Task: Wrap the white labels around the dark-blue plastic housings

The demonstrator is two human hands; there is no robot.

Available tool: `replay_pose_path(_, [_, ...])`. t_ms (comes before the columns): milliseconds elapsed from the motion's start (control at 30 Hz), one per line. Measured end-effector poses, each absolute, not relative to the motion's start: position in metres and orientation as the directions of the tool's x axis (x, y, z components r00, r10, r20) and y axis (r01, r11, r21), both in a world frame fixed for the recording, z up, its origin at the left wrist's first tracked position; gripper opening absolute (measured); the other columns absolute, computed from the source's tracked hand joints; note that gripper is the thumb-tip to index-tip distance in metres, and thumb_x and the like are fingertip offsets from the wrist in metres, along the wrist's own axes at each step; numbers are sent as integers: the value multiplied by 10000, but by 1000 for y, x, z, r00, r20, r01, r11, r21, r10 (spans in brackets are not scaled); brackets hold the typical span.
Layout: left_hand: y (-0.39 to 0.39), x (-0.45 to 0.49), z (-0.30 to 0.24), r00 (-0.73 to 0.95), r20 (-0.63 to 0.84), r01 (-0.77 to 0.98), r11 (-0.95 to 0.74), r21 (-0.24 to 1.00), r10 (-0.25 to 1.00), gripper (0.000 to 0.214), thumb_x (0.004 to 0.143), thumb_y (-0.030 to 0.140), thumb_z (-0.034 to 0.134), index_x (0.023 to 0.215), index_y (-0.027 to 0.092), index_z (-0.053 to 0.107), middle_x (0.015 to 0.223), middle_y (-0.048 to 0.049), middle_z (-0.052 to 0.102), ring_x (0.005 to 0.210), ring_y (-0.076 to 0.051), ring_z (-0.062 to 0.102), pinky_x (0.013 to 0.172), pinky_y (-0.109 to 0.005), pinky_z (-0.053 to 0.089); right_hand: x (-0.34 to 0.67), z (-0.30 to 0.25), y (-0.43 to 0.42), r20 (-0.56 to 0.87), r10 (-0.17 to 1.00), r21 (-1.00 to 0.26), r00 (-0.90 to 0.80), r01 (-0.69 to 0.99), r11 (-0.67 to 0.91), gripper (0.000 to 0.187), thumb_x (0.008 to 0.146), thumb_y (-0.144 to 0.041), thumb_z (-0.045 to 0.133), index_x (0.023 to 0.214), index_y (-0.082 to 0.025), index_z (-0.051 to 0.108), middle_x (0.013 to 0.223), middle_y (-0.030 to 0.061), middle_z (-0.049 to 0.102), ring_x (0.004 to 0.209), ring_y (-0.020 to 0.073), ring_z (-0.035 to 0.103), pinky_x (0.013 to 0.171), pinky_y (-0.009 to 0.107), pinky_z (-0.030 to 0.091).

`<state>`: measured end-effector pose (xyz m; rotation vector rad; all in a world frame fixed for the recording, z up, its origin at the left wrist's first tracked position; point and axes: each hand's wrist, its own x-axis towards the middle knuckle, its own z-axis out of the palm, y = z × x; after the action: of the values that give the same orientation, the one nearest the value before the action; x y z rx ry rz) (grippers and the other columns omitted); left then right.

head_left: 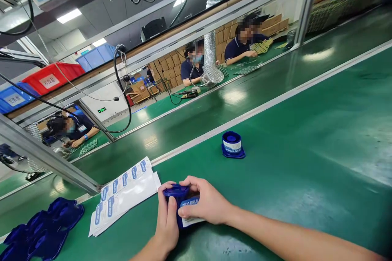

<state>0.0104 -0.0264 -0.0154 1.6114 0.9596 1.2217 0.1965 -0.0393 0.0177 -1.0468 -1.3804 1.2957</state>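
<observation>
Low over the green table, my left hand (167,222) wraps round the left side of a dark blue plastic pump housing (177,190). On its other side my right hand (208,203) grips a blue-and-white label (190,203) against the housing, thumb on the label's face. Part of the label is hidden behind my right thumb and fingers. A second blue housing (232,145), with a label round its body, stands upright farther back. To the left of my hands lie sheets of labels (122,191), stacked unevenly.
Several dark blue housings (45,228) sit at the lower left. A metal post (52,157) rises behind the label sheets. Beyond a pale edge strip (214,126) runs a green conveyor (239,94). Co-workers sit across it. Red (50,78) and blue bins (16,97) rest on the overhead shelf.
</observation>
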Motion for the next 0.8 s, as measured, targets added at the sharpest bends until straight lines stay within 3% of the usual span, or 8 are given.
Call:
replay_pose_path(200, [-29, 9, -17, 253, 349, 48, -372, 927, 902, 479, 1049, 626, 488, 1281, 212, 556, 1350, -135, 599, 1280, -295, 576, 1110, -421, 469, 203, 13, -31, 43, 964, -995, -263, -94, 19, 534, 595, -368, 935, 976, -192, 605, 778, 1, 762, 694, 203, 691, 665, 313, 500])
replay_pose_path(267, [-28, 12, -16, 219, 323, 41, -340, 940, 921, 498, 1032, 651, 511, 1258, 211, 567, 1323, -132, 615, 1272, -296, 585, 1103, -416, 479, 205, 12, -27, 60, 962, -996, -265, -80, 41, 538, 633, -403, 927, 1018, -179, 626, 821, 23, 770, 741, 217, 706, 698, 329, 510])
replay_pose_path(367, [-20, 14, -18, 104, 249, -1, -250, 968, 963, 537, 1006, 703, 528, 1252, 226, 554, 1291, -112, 629, 1248, -276, 600, 1080, -390, 502, 205, 11, -23, 104, 975, -987, -199, -140, 77, 674, 712, -459, 888, 1243, -178, 582, 973, 61, 782, 891, 246, 729, 831, 377, 544])
replay_pose_path(433, [-12, 14, -22, 29, 214, -98, -211, 973, 976, 568, 967, 734, 578, 1253, 249, 505, 1235, -87, 635, 1152, -249, 636, 986, -357, 547, 202, 8, -23, 101, 982, -973, -161, -223, 64, 845, 719, -488, 880, 1390, -190, 461, 1080, 84, 768, 988, 259, 724, 914, 402, 552])
replay_pose_path(533, [-2, 12, -27, -11, 212, -228, -209, 951, 977, 578, 920, 710, 680, 1207, 267, 445, 1074, -39, 634, 934, -201, 654, 798, -302, 568, 193, 1, -27, 55, 980, -965, -191, -263, 3, 964, 658, -397, 911, 1440, -197, 385, 1160, 106, 725, 1061, 277, 695, 905, 412, 577])
replay_pose_path(600, [0, 11, -27, 4, 231, -238, -224, 945, 973, 521, 933, 665, 695, 1142, 258, 447, 1024, -32, 626, 899, -195, 650, 791, -304, 567, 188, -3, -30, 46, 975, -974, -218, -225, -4, 923, 628, -275, 910, 1414, -212, 431, 1175, 98, 712, 1083, 282, 680, 880, 404, 587])
replay_pose_path(700, [-4, 12, -23, 51, 294, -158, -283, 946, 955, 468, 934, 610, 721, 1047, 246, 450, 1151, -71, 623, 1067, -233, 644, 947, -362, 560, 189, -4, -29, 109, 966, -977, -234, -203, 61, 689, 705, -242, 865, 1310, -234, 534, 1208, 88, 733, 1098, 280, 696, 891, 402, 584])
replay_pose_path(800, [-10, 10, -18, 158, 323, -12, -325, 945, 933, 512, 910, 540, 769, 1170, 261, 428, 1344, -112, 548, 1267, -283, 574, 1105, -448, 490, 205, -1, -21, 174, 958, -984, -226, -72, 162, 555, 757, -277, 851, 1246, -239, 589, 1203, 79, 756, 1080, 290, 722, 918, 428, 573])
